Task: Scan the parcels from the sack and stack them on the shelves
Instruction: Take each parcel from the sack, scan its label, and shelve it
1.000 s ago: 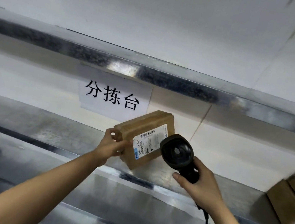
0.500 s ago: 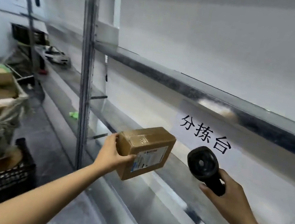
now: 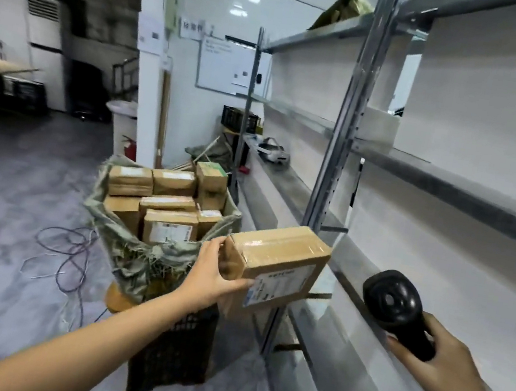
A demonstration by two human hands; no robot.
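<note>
My left hand [image 3: 213,278] grips a brown cardboard parcel [image 3: 276,261] by its left end, white label facing me, held in the air in front of the metal shelves [image 3: 455,190]. My right hand [image 3: 437,362] holds a black barcode scanner [image 3: 395,303] to the right of the parcel, its head turned towards me. Left of the parcel stands an open green woven sack [image 3: 146,245] holding several more brown parcels [image 3: 169,226], set on a black crate [image 3: 173,348].
The shelf upright [image 3: 337,161] rises just behind the held parcel. A white headset [image 3: 272,151] lies on a far shelf. Loose cables [image 3: 66,252] trail on the grey floor left of the sack. A fire extinguisher [image 3: 128,148] stands by the white pillar.
My view has swung left from the labelled shelf towards the sack and the room. The parcel and scanner stay in my hands, now held a little further apart.
</note>
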